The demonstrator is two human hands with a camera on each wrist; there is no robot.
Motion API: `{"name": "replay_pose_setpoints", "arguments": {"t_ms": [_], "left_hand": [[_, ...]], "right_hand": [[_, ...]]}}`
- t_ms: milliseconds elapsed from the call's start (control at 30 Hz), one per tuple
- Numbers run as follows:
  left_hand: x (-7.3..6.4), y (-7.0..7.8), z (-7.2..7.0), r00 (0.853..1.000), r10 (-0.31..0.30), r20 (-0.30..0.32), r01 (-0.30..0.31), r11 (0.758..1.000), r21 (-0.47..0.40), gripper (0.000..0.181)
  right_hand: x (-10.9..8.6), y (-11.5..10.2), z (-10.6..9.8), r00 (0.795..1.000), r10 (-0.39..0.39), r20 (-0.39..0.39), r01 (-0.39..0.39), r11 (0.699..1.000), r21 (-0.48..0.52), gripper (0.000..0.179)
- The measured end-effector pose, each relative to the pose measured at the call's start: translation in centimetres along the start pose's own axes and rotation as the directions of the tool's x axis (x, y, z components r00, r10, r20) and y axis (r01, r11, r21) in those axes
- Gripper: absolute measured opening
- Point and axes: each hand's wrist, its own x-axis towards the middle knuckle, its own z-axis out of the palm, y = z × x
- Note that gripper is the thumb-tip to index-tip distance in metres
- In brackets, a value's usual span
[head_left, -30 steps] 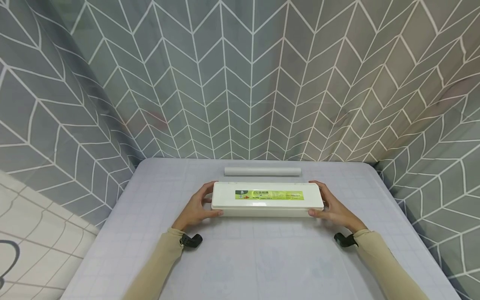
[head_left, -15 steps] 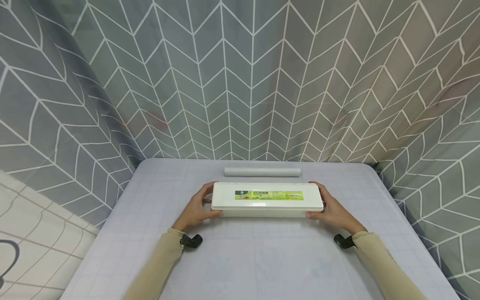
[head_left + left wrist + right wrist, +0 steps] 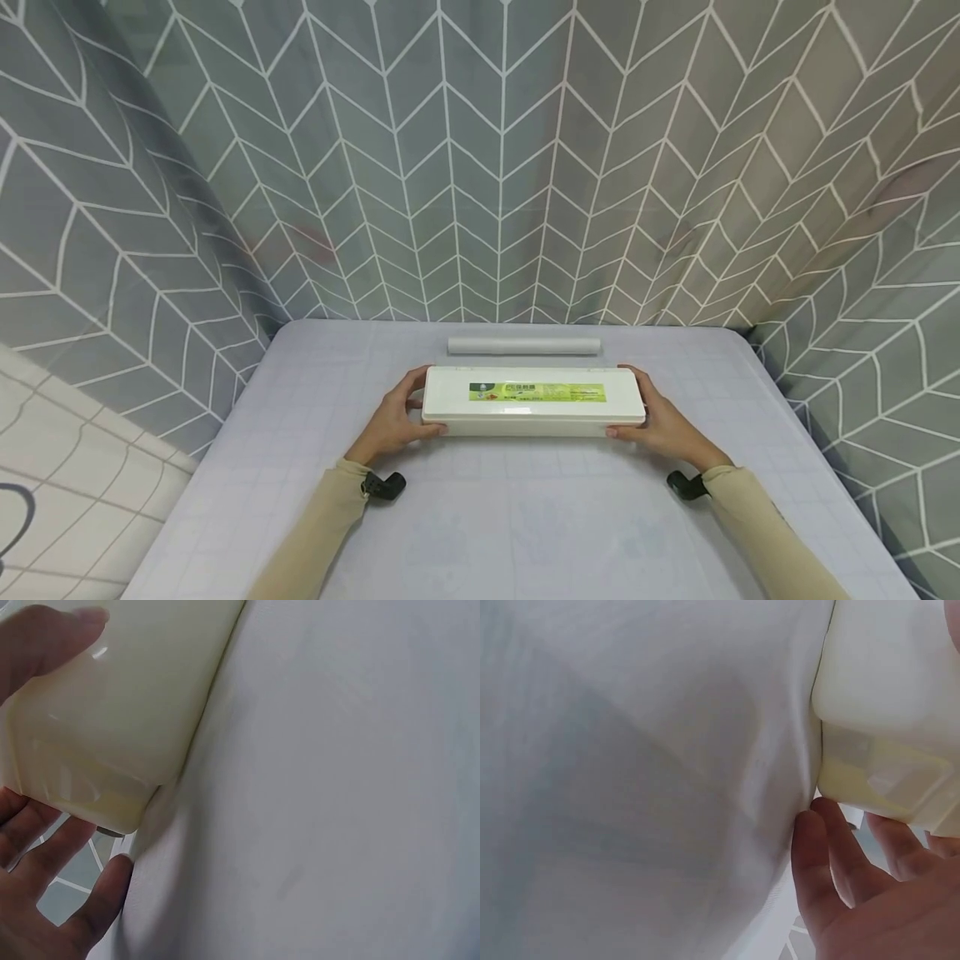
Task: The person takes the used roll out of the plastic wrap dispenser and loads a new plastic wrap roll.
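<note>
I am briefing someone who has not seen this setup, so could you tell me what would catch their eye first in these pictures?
First, the long white box with a green label, lying mid-table, gripped at its ends by the left hand and the right hand. Just behind it lies a grey roll, parallel to the box and apart from it. The grey curtain with its white chevron lines fills the whole backdrop around the pale table.

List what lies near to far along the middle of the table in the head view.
Bare table → white box held at its ends by the left hand and the right hand → grey roll → patterned curtain.
</note>
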Motion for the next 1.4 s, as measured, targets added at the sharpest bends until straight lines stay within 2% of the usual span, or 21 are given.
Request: {"name": "replay_pose_setpoints", "arguments": {"t_ms": [267,700,1033,1400], "left_hand": [[-0.2,0.1,0.1,1.0,-0.022,-0.009,0.022,1.0,0.007,0.105],[0.2,0.0,0.1,0.999,-0.038,0.004,0.038,0.999,-0.015,0.104],[0.2,0.2,0.1,0.999,-0.031,0.02,0.032,0.999,-0.013,0.104],[0.0,0.1,0.1,0.999,-0.045,0.028,0.045,0.999,0.002,0.107]], "right_hand": [[-0.1,-1.0,0.2,1.0,-0.015,0.006,0.015,0.999,-0.04,0.113],[0.8,-0.8,-0.4,1.0,-0.004,0.011,0.005,0.994,-0.109,0.109],[0.9,-0.4,-0.9,0.999,0.022,0.039,-0.019,0.997,-0.076,0.11],[0.8,0.0,-0.7,0.998,-0.001,0.059,0.004,0.999,-0.047,0.136]]}}
